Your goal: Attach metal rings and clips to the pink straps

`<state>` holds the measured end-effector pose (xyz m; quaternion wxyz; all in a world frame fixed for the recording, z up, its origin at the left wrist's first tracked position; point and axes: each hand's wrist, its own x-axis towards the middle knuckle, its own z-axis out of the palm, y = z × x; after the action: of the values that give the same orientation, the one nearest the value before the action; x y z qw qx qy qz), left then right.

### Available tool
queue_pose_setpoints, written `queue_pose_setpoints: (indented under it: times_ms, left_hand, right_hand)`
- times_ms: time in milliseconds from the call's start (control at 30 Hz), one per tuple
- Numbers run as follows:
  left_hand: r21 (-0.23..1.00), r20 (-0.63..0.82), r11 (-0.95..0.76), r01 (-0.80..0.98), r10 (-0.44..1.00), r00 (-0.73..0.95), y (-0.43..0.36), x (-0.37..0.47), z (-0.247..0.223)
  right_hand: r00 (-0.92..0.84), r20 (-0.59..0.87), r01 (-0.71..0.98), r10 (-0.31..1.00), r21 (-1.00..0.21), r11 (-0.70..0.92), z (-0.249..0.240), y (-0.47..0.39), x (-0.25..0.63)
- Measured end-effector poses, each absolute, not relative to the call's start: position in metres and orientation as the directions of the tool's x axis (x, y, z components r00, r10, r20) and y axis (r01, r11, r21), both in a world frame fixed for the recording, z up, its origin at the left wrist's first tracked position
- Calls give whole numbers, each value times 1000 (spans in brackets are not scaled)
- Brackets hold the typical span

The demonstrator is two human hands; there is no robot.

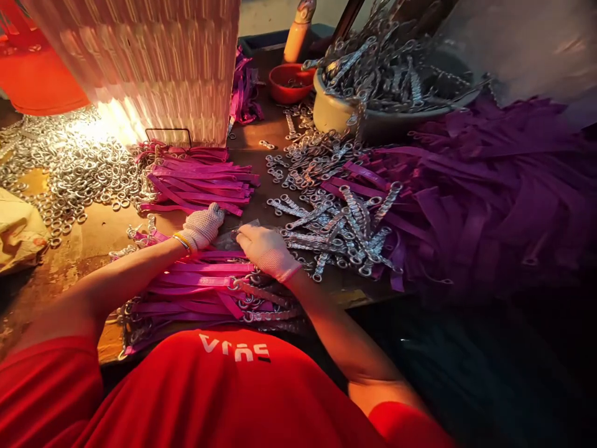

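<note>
Our left hand [203, 226], in a pale knitted glove, has its fingers curled in at the near edge of the upper pink straps [203, 180]; whether it grips one, we cannot tell. Just to its right, our gloved right hand [265, 250] is bent, thumb and fingers drawn together beside a piece of clear plastic [227, 239]; we cannot make out what is pinched there. That plastic lies between our two hands, above the lower pink straps [191, 291], which stretch across the table [93, 227] in front of us with metal links at both ends.

Starting from the far left, we see a crumpled yellowish bag [18, 230], then an orange-red bucket [41, 78] behind a broad spill of metal rings [79, 162]. Next a ribbed translucent sheet [172, 74] stands upright, brightly lit at its foot, with the upper straps in front of it. Further right we have a small red bowl [283, 94], then a pile of short chains [338, 230] and, behind it, a pale tub [329, 109] heaped with more chains. At the far right lies a great mound of purple straps [494, 186].
</note>
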<state>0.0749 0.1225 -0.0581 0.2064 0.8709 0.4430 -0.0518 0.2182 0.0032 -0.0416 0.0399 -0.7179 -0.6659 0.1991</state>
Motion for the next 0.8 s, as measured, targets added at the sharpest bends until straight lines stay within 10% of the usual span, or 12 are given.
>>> queue_pose_setpoints:
  times_ms: [133,267,500,800]
  left_hand:
    - [355,-210,-525,773,762,613,125,57,-44]
    - [818,-311,-95,567,757,575,100,32,-6]
    - [858,-510,355,371,669,541,38,15,22]
    - [869,-154,-222,442,728,668,28,10,2]
  right_hand:
    - [86,58,819,995,-572,-37,-42,-3,225]
    - [20,149,706,989,-703,91,-27,-17,217]
    - [-59,101,838,993,-536,104,-2,-37,185]
    - [-32,44,980,998,-196,40,-3,-50,166]
